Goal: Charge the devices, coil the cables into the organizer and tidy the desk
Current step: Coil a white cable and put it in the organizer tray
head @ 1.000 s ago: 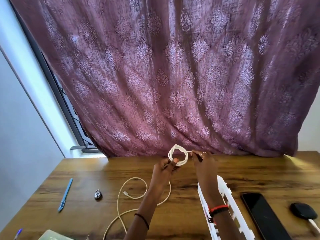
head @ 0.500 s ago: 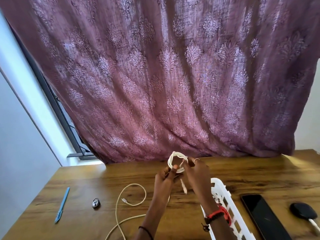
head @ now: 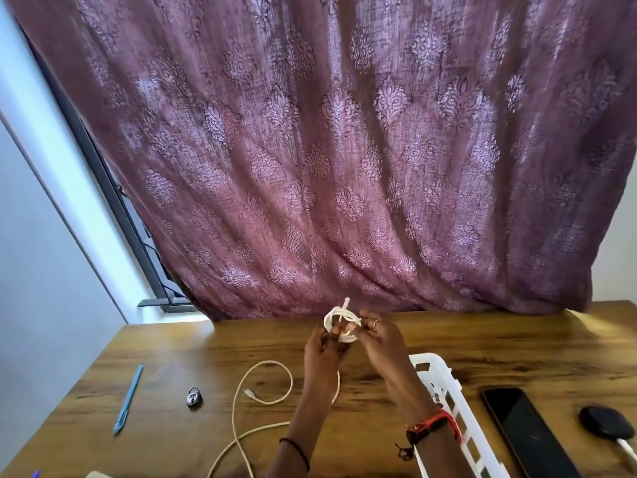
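Coil: a small white coil (head: 341, 326) of cable is held above the desk (head: 517, 339), in front of the curtain's (head: 327, 150) lower edge, with one end sticking up out of it.
Left hand: the left hand (head: 322, 351) is curled round the coil's lower left side, gripping it.
Right hand: the coil is pinched from the right by the right hand (head: 381, 343) (a ring is worn on one finger).
Loose cable: a loose cable (head: 238, 391) is laid in an open loop on the desk left of the left forearm; whether it joins the coil cannot be told.
Organizer: a white slotted basket (head: 444, 376) is set on the desk beneath the right forearm.
Devices: a dark phone (head: 527, 432) is laid face up just right of the basket, a black device (head: 603, 422) beyond it.
Left side: a blue pen (head: 128, 398) and a padlock (head: 194, 396) are seen, apart.
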